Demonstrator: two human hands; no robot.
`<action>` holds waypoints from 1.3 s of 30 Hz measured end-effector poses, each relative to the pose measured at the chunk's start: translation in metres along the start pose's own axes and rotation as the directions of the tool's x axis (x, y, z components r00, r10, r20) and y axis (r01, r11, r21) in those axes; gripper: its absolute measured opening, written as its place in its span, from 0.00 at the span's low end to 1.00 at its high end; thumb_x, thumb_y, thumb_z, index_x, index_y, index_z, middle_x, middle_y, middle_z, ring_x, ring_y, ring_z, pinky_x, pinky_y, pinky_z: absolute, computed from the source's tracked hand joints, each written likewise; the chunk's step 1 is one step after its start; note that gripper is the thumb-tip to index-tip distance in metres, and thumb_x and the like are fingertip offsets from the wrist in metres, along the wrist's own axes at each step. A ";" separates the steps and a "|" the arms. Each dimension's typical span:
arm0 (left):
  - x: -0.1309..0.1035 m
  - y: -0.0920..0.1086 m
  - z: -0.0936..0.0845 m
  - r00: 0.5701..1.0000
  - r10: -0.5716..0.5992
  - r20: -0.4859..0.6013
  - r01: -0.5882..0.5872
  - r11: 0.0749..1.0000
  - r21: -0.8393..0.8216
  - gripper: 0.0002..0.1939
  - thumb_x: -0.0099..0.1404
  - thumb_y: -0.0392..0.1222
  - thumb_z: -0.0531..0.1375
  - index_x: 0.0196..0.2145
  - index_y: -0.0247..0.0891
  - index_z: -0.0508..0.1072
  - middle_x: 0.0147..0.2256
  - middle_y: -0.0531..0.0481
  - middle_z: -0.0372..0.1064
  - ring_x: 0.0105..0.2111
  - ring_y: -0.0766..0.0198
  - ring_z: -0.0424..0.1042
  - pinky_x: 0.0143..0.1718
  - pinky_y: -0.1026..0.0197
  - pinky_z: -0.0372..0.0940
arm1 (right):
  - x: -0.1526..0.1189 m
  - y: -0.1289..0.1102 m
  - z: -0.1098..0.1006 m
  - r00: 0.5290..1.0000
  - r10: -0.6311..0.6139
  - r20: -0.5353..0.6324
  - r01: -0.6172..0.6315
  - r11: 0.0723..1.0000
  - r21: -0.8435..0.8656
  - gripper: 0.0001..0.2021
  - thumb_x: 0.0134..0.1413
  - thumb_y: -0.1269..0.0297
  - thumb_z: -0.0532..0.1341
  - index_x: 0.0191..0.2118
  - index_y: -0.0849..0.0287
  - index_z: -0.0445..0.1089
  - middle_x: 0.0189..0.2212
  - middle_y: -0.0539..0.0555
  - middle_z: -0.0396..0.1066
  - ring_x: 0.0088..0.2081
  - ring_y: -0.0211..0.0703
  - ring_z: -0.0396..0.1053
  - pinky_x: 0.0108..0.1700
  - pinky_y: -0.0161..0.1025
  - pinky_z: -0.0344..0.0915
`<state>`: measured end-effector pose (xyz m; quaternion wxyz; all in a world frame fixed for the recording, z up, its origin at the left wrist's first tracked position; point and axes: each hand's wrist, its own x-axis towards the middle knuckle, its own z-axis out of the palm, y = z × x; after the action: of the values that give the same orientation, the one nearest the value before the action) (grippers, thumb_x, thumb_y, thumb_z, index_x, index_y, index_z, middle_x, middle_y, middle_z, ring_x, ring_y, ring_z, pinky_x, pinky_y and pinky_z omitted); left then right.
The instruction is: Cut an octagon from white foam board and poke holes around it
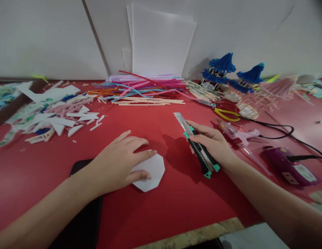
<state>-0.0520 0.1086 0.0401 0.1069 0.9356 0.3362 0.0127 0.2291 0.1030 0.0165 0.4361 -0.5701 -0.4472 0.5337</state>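
A white many-sided piece of card (153, 173) lies flat on the red tabletop. Over its left part rests my left hand (127, 159), fingers spread, with thumb and fingertips touching the card. My right hand (212, 141) is closed around a black and green utility knife (199, 148), held above the table to the right of the card. The knife's blade (180, 121) is out and points up and to the left. Part of the card is hidden under my left hand.
Scraps (57, 117) lie heaped at the left. Colored sticks (147, 86) lie at the back, before white sheets (161, 41) against the wall. Yellow-handled scissors (227, 114), a glue gun (238, 135), a purple power box (290, 166) and small blue-roofed models (220, 65) stand right. A dark flat object (83, 214) lies under my left forearm.
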 end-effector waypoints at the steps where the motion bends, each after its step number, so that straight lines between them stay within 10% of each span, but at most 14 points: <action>1: -0.002 0.001 0.000 1.000 0.009 0.013 -0.009 1.000 -0.019 0.33 0.56 0.60 0.65 0.57 0.46 0.69 0.56 0.42 0.67 0.55 0.44 0.65 0.60 0.35 0.52 | 0.000 -0.001 0.000 1.000 0.002 0.002 -0.002 1.000 0.000 0.32 0.42 0.63 0.66 0.58 0.57 0.69 0.19 0.43 0.69 0.17 0.35 0.66 0.20 0.34 0.59; 8: -0.011 0.006 0.006 0.993 -0.029 -0.116 0.011 0.989 -0.150 0.49 0.57 0.52 0.67 0.67 0.37 0.46 0.63 0.35 0.57 0.60 0.44 0.60 0.60 0.42 0.58 | 0.001 -0.001 0.001 1.000 0.003 0.009 -0.003 1.000 0.008 0.30 0.42 0.64 0.66 0.56 0.58 0.68 0.18 0.43 0.69 0.17 0.35 0.66 0.21 0.33 0.59; 13: -0.003 0.016 0.008 0.891 -0.152 -0.429 0.061 0.974 -0.219 0.52 0.61 0.50 0.65 0.69 0.41 0.34 0.65 0.35 0.51 0.64 0.46 0.55 0.62 0.45 0.57 | -0.001 0.004 0.011 0.984 0.032 0.173 -0.052 0.992 0.115 0.10 0.48 0.61 0.65 0.35 0.56 0.65 0.16 0.45 0.67 0.17 0.36 0.63 0.19 0.33 0.58; 18: 0.002 0.020 0.011 0.825 -0.187 -0.534 0.077 0.972 -0.222 0.48 0.60 0.49 0.65 0.67 0.42 0.40 0.64 0.38 0.52 0.67 0.43 0.43 0.63 0.42 0.56 | -0.003 -0.002 0.033 0.967 -0.014 0.255 -0.048 0.971 0.236 0.15 0.48 0.59 0.68 0.34 0.54 0.60 0.18 0.43 0.66 0.18 0.35 0.63 0.21 0.34 0.58; 24: 0.003 0.020 0.021 0.787 -0.302 -0.537 0.089 0.918 -0.386 0.50 0.52 0.56 0.70 0.65 0.48 0.49 0.65 0.40 0.53 0.66 0.36 0.46 0.62 0.34 0.54 | -0.003 -0.010 0.055 0.984 -0.051 0.169 0.010 0.971 0.237 0.19 0.40 0.62 0.72 0.35 0.55 0.61 0.22 0.41 0.64 0.20 0.31 0.63 0.23 0.32 0.60; 28: 0.007 0.017 0.016 0.800 -0.519 -0.300 -0.030 0.465 -0.885 0.50 0.55 0.61 0.66 0.65 0.46 0.44 0.60 0.36 0.62 0.56 0.46 0.68 0.50 0.45 0.71 | -0.005 -0.009 0.057 0.991 -0.067 0.116 0.040 0.975 0.220 0.19 0.41 0.61 0.72 0.37 0.56 0.62 0.24 0.42 0.65 0.22 0.31 0.65 0.24 0.32 0.61; 31: 0.008 0.014 0.012 0.810 -0.584 -0.058 0.082 0.210 -0.974 0.37 0.60 0.57 0.64 0.60 0.38 0.58 0.45 0.39 0.77 0.42 0.52 0.77 0.43 0.51 0.74 | -0.008 -0.008 0.054 0.994 -0.074 0.081 0.056 0.976 0.209 0.20 0.41 0.60 0.72 0.37 0.55 0.62 0.24 0.42 0.65 0.21 0.31 0.65 0.23 0.32 0.61; 39: 0.006 0.010 0.014 0.795 -0.604 -0.055 0.096 0.215 -0.972 0.27 0.60 0.53 0.64 0.53 0.38 0.68 0.40 0.43 0.79 0.38 0.54 0.79 0.40 0.55 0.75 | -0.010 -0.009 0.050 0.994 -0.028 0.104 0.009 0.983 0.184 0.19 0.45 0.56 0.70 0.38 0.54 0.62 0.23 0.42 0.64 0.20 0.33 0.65 0.22 0.32 0.60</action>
<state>-0.0396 0.1026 0.0278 0.5535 0.5565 0.4861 0.3842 0.1780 0.0958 0.0250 0.4672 -0.4941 -0.4242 0.5981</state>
